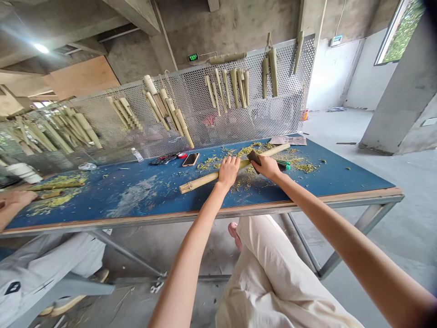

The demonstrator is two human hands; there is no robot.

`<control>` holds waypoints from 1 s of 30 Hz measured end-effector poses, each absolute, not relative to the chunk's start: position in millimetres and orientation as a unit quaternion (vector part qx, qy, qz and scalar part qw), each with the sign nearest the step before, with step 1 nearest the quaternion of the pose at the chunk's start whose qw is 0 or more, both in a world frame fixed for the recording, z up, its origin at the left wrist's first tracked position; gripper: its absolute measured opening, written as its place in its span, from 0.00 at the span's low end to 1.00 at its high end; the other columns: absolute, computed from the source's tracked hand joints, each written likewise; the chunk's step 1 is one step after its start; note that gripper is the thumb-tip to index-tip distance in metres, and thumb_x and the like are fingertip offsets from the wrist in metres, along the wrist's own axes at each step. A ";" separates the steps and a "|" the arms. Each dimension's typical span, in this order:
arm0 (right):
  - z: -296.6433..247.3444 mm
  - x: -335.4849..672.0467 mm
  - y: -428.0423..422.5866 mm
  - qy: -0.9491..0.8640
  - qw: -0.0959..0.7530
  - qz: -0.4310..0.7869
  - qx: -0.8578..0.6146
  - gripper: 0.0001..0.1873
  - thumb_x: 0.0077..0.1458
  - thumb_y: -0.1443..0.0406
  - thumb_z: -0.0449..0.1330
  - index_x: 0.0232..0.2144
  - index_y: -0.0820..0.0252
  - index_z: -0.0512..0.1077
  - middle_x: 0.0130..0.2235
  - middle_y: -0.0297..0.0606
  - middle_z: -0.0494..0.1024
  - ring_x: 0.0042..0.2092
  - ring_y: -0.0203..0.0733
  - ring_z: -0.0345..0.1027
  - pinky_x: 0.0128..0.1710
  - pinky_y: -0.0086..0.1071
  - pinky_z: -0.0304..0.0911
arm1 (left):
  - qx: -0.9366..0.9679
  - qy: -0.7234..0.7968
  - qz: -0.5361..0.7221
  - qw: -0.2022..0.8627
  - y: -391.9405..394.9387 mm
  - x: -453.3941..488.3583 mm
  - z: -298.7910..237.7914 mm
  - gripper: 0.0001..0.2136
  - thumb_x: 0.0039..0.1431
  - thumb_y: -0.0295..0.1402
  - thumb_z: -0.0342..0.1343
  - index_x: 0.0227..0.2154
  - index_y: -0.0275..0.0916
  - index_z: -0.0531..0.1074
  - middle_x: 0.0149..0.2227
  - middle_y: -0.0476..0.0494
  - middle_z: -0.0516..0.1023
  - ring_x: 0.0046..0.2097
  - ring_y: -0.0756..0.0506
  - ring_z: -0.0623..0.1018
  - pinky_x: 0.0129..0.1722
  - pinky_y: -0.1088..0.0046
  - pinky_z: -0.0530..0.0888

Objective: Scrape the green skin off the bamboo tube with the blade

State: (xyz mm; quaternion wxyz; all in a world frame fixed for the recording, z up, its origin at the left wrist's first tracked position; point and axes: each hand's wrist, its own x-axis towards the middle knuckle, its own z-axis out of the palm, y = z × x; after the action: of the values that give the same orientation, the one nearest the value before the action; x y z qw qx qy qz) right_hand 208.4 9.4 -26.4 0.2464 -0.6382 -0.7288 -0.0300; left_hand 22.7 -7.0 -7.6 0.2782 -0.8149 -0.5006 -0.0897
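From where I stand, L hand (228, 171) has its grip wrapped round a bamboo pole (200, 181), approx. midway along; R hand (268, 167) has its grip closed on a dark flat pc. (253, 160) against same pole. Pole slants across the blue surface (344, 175), w/ shavings (307, 168) all abt. Green item (287, 166) just beside R hand, too small to ID. Phone (190, 159) lies farther back. Co-worker's hand (20, 198) is at far L, nr more shavings.
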 end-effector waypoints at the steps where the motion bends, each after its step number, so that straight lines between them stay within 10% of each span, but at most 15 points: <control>1: -26.6 208.5 9.7 -0.729 0.246 -0.029 -0.638 0.21 0.67 0.54 0.49 0.48 0.62 0.71 0.40 0.50 0.82 0.43 0.52 0.77 0.35 0.32 0.60 | -0.814 -0.503 -0.086 0.279 -7.2 22.8 -7.4 0.21 0.64 0.18 0.39 0.54 0.35 0.69 0.52 0.33 0.75 0.56 0.39 0.71 0.56 0.62 0.65; 30: -21.8 206.7 3.2 -0.748 0.215 -0.020 -0.627 0.17 0.67 0.57 0.51 0.46 0.62 0.71 0.42 0.46 0.82 0.42 0.49 0.76 0.32 0.31 0.55 | -0.798 -0.553 -0.072 0.228 -3.7 22.9 -12.7 0.18 0.72 0.38 0.44 0.52 0.30 0.70 0.44 0.30 0.79 0.46 0.37 0.80 0.41 0.64 0.71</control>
State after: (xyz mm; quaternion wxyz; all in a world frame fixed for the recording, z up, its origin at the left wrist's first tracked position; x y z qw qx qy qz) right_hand 206.7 3.2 -21.8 0.2153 -0.6270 -0.7484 -0.0200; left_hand 22.9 -3.7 -12.7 0.2281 -0.7982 -0.5529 -0.0723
